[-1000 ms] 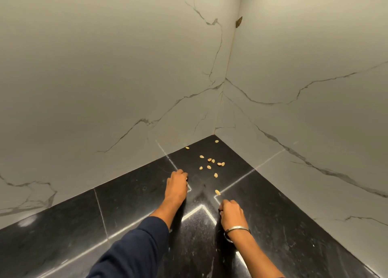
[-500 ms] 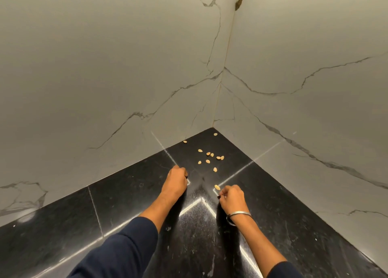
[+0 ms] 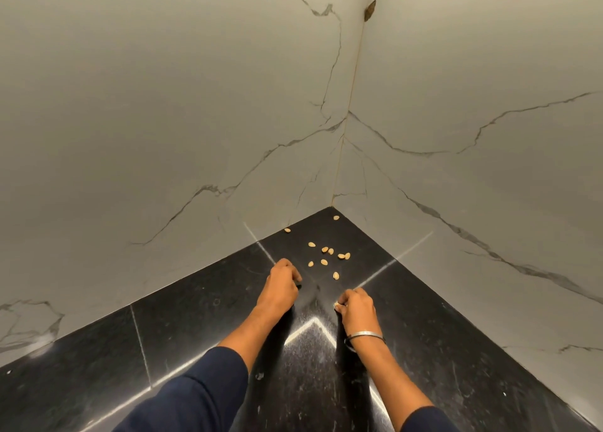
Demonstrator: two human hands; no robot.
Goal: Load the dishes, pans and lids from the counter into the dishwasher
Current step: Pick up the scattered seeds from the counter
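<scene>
1. The person is reaching both hands into the far corner of a black stone counter [image 3: 182, 337], where it is meeting two pale marble walls [image 3: 163, 105]
2. The right hand [image 3: 357, 306] is curling its fingers and pinching one pale seed [image 3: 336, 305] at the fingertips; a metal bangle [image 3: 365, 334] is sitting on that wrist
3. The left hand [image 3: 280, 285] is resting on the counter with fingers curled under; whether it is holding anything I cannot tell
4. About ten loose seeds [image 3: 326, 257] are lying scattered between the hands and the corner, one right in the corner itself
5. No dishes, pans, lids or dishwasher are showing in this view, so the loading is looking stalled while crumbs are being cleared
6. Risk, as I judge it: the seeds are small and the stone glossy, so a pinch may be flicking one away, or a sweeping knuckle may be pushing them tight against the wall joint, where fingers are struggling to reach
</scene>
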